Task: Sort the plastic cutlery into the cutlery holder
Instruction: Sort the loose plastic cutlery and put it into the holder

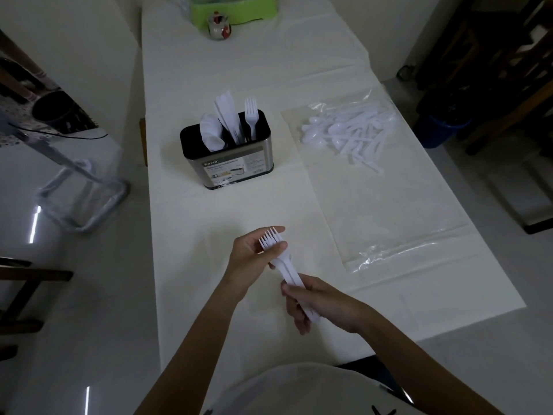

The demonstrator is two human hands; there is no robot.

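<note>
A small bunch of white plastic forks (284, 265) is held above the near part of the table. My left hand (250, 256) pinches it just below the tines. My right hand (317, 304) grips the handle ends. The metal cutlery holder (236, 167) stands at the table's middle, with spoons at its left, knives in the centre and a fork at its right. A pile of loose white cutlery (350, 134) lies on a clear plastic bag (389, 211) to the right of the holder.
The table carries a white cloth (209, 265). At the far end stand a green plastic bin (233, 10) and a small jar (219, 25). The table's right edge (466, 223) runs close to the bag. A metal stand (80, 202) sits on the floor at left.
</note>
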